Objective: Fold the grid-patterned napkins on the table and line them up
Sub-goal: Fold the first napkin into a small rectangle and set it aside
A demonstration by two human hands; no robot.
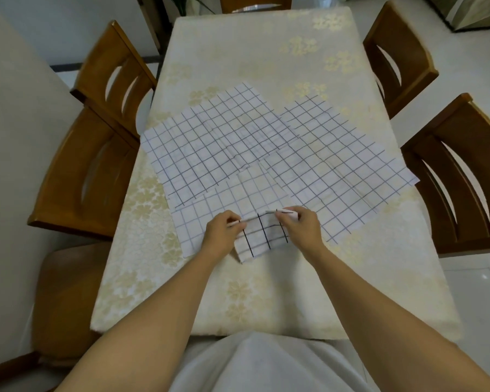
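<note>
Indoors, grid napkins [215, 142], cream tablecloth [238, 46], wooden chairs [77, 176]

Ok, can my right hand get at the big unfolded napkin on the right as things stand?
Probably yes. The unfolded napkin lies flat just beyond the right hand, with nothing lying on it. But that hand is pinching the small folded napkin, so it would have to let go first.
</note>
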